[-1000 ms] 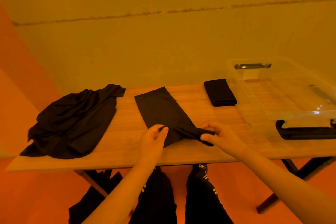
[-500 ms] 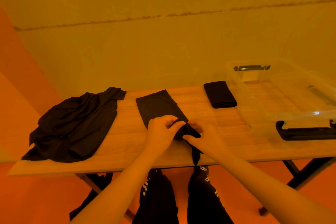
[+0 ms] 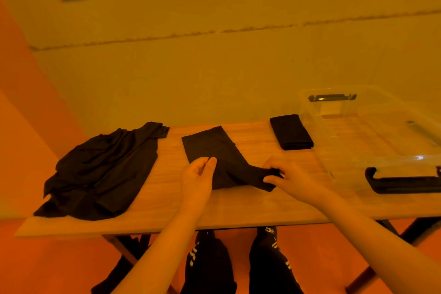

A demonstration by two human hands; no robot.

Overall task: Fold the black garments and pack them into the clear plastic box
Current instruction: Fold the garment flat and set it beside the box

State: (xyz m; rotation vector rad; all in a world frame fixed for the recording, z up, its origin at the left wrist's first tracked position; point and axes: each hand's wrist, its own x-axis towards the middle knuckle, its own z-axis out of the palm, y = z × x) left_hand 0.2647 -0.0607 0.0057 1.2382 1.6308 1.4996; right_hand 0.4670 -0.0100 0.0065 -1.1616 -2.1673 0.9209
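Note:
A narrow black garment (image 3: 214, 150) lies flat in the middle of the wooden table (image 3: 238, 207). My left hand (image 3: 198, 176) pinches its near left edge. My right hand (image 3: 293, 179) grips its near right end, pulled out to the right. A folded black garment (image 3: 291, 131) lies at the back, beside the clear plastic box (image 3: 372, 131) at the right. The box looks empty. A loose heap of black garments (image 3: 102, 169) covers the table's left part.
The box has black handles, one at the far end (image 3: 331, 97) and one near me (image 3: 403, 180). My legs in dark trousers show under the table's front edge. A pale wall stands behind the table.
Half a second ago both hands met at the garment's near end. Now my right hand has drawn that end out to the right, and my left hand stays on the left edge.

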